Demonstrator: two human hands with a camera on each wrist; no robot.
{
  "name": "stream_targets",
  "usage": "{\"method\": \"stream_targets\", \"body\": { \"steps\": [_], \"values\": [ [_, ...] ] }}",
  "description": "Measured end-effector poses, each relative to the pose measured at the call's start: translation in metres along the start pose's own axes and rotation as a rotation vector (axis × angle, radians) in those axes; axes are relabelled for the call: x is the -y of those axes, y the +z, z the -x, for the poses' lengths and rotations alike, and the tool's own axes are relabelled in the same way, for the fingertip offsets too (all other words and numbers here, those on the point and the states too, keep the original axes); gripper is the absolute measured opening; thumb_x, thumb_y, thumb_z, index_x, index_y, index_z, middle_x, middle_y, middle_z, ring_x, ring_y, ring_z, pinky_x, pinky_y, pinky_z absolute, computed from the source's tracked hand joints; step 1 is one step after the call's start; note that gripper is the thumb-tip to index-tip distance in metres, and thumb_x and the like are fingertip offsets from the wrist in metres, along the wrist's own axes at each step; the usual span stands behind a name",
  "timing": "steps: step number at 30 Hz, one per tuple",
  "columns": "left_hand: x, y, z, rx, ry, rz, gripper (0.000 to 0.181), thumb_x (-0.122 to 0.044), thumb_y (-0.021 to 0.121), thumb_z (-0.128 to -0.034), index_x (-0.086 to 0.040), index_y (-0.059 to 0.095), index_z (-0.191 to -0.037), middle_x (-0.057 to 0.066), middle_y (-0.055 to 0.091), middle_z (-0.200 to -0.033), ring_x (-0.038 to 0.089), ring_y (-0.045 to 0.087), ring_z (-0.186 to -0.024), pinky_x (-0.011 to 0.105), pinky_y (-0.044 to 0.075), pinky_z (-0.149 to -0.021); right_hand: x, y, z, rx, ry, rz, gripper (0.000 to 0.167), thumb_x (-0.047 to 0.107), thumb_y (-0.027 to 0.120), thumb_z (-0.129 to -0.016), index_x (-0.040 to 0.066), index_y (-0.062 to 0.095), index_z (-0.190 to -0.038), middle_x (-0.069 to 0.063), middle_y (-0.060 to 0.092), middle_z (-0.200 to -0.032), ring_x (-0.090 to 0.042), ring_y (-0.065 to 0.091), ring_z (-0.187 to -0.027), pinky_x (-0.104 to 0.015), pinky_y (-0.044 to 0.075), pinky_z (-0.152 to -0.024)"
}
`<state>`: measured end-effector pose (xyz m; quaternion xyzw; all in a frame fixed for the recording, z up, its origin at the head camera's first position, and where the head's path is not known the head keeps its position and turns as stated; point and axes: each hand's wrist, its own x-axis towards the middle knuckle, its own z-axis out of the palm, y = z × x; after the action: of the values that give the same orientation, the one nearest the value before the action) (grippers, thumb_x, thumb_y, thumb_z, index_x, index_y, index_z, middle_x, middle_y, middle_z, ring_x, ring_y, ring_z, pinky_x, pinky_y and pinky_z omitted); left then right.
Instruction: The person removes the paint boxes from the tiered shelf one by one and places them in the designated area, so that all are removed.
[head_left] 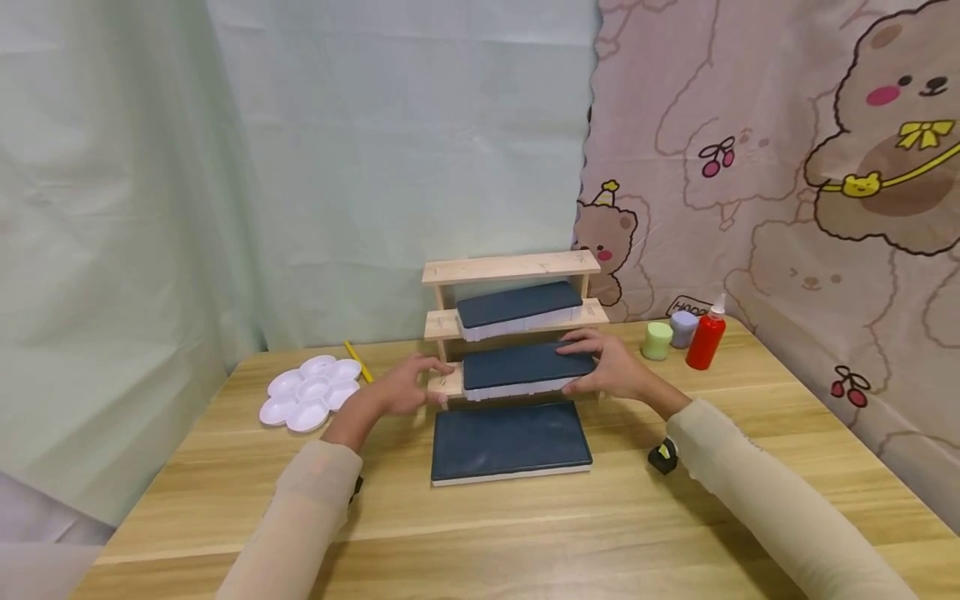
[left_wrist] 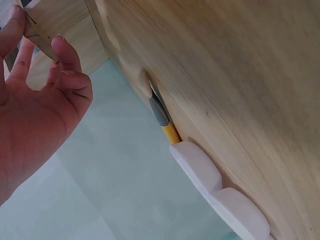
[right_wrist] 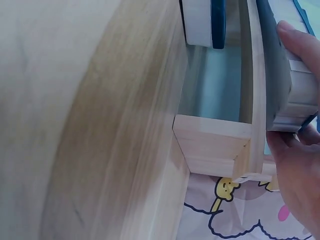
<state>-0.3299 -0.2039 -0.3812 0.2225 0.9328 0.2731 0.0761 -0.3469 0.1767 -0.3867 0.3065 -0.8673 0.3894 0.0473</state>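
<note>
"Pale green cloth [head_left: 405,167] hangs behind the wooden surface [head_left: 480,542], with pink bear-print cloth [head_left: 757,100] to the right. What stands in front of them?"

"A stepped wooden rack [head_left: 510,267] with three levels, at the back of the surface. On its middle step sits the upper box [head_left: 521,304], white with a dark blue top, a little askew."

"And the person's right hand [head_left: 617,368]?"

"It holds the right end of the middle box [head_left: 517,367], another white one with a dark top, at the lowest step. Fingers lie over the top while the thumb presses the white front."

"Does that box rest fully on the board?"

"Hard to tell; the right wrist view shows the two very close together."

"What about the left hand [head_left: 405,385]?"

"Its fingers pinch the left end of that same step, the gap between them narrow, just the board's edge."

"Anything nearby?"

"The front box [head_left: 510,442] lies flat on the surface before the rack. Left of it are a white flower-shaped palette [head_left: 311,392] and, just beside that, a yellow brush [head_left: 358,361]."

"And over on the right?"

"A red bottle [head_left: 705,340] with a pale tip, next to a green pot [head_left: 657,341] and a purple pot [head_left: 683,329]."
</note>
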Motion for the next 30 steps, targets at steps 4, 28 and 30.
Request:
{"method": "stream_targets", "body": {
  "steps": [4, 28, 30],
  "values": [
    [-0.0008, -0.0005, 0.0013, 0.0, -0.014, 0.008, 0.048, -0.022, 0.075, -0.0887, -0.012, 0.061, -0.134, 0.021, 0.046, -0.142, 0.042, 0.04, -0.133, 0.059, 0.032, -0.108, 0.0004, -0.0011, 0.0003, 0.001, -0.003, 0.007, 0.062, 0.028, 0.094, -0.065, 0.011, 0.072, -0.121, -0.008, 0.058, -0.136, -0.033, 0.048, -0.128, -0.056, 0.041, -0.101],
    [-0.0006, 0.0011, 0.0023, 0.015, -0.041, 0.026, 0.048, -0.023, 0.074, -0.0897, -0.014, 0.061, -0.135, 0.02, 0.043, -0.145, 0.042, 0.037, -0.135, 0.059, 0.031, -0.109, -0.0065, 0.0015, 0.0015, 0.024, 0.014, -0.033, 0.061, 0.024, 0.093, -0.068, 0.008, 0.07, -0.122, -0.013, 0.056, -0.138, -0.034, 0.048, -0.129, -0.061, 0.036, -0.105],
    [-0.0014, 0.0004, 0.0031, 0.013, -0.043, 0.024, 0.048, -0.023, 0.074, -0.0897, -0.014, 0.06, -0.135, 0.02, 0.043, -0.145, 0.042, 0.037, -0.135, 0.059, 0.031, -0.109, -0.0057, 0.0, 0.0006, 0.027, 0.007, -0.066, 0.059, 0.021, 0.092, -0.069, 0.006, 0.069, -0.122, -0.015, 0.054, -0.14, -0.034, 0.046, -0.131, -0.063, 0.036, -0.105]
  ]
}}
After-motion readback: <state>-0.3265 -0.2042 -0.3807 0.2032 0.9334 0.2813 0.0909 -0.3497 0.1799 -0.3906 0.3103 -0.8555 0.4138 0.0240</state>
